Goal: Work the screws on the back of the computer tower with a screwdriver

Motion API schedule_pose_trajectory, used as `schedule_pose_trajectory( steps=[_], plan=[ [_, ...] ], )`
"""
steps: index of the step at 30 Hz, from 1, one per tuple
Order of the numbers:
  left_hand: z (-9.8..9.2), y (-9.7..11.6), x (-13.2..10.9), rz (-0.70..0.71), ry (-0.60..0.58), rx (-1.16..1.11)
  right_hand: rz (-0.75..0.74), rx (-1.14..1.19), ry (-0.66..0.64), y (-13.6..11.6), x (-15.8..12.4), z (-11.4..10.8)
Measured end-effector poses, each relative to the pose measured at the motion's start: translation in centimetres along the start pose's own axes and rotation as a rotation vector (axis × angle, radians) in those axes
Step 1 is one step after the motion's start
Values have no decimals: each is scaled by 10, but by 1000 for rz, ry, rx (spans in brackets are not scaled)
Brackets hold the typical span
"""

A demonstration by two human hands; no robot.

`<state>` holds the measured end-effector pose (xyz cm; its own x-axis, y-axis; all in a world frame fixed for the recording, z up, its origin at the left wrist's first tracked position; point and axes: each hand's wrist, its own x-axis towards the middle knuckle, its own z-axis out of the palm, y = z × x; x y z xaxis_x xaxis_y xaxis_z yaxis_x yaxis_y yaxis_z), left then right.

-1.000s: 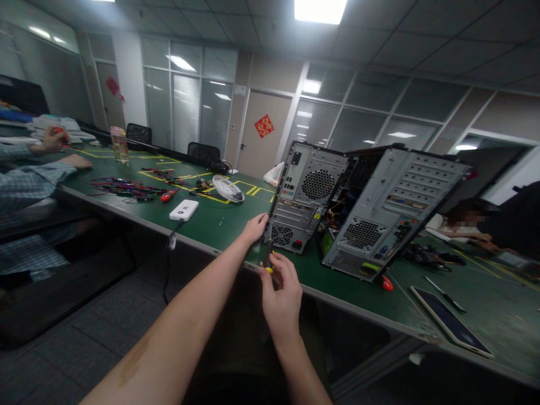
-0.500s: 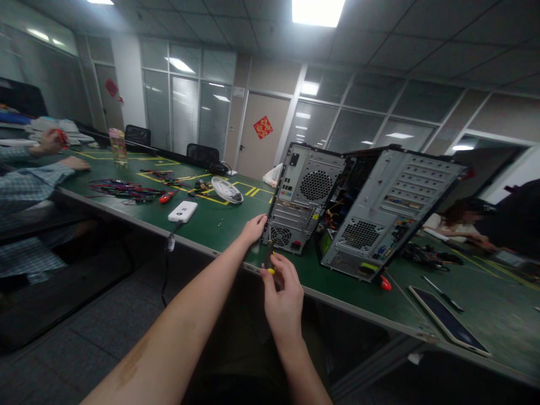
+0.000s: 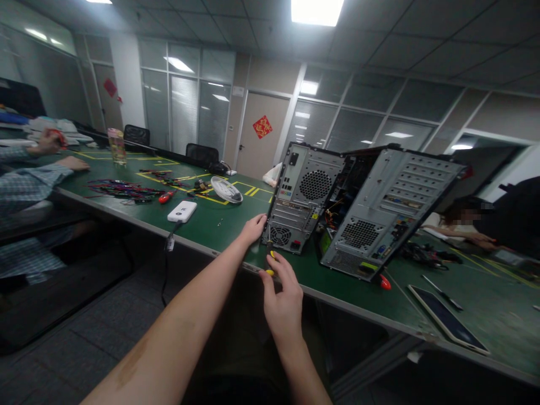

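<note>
My right hand [image 3: 283, 292] grips a screwdriver [image 3: 270, 260] by its dark handle with yellow parts. Its tip points at the lower left of the back panel of a computer case [image 3: 304, 194], near the power supply's fan grille; whether it sits in a screw I cannot tell. My left hand [image 3: 254, 229] holds the left side of the same case, its fingertips partly hidden. A second computer case [image 3: 405, 208] stands tilted just to the right, with wires showing in the gap between the two.
A white power bank [image 3: 182, 211], bundled wires [image 3: 122, 191] and a red-handled tool [image 3: 166, 197] lie on the left of the green table. A phone [image 3: 448, 319] and a thin tool [image 3: 442, 292] lie at the right. Co-workers sit at both ends.
The screwdriver's handle appears turned slightly in my right fingers, showing more yellow. My left hand and the computer cases stay in place.
</note>
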<state>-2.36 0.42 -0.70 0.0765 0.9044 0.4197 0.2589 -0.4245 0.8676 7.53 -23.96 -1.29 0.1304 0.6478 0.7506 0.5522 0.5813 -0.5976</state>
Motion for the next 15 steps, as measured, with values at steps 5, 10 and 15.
schedule_pose_trajectory(
  steps=[5, 10, 15],
  plan=[
    [1, 0, 1, -11, -11, 11, 115, 161, 26, 4, -3, 10],
    [2, -2, 3, 4, 2, 20, 179, 264, 60, 7, -4, 15],
    [1, -4, 3, 4, -9, 26, 42, 51, 34, 3, 0, 5]
  ],
)
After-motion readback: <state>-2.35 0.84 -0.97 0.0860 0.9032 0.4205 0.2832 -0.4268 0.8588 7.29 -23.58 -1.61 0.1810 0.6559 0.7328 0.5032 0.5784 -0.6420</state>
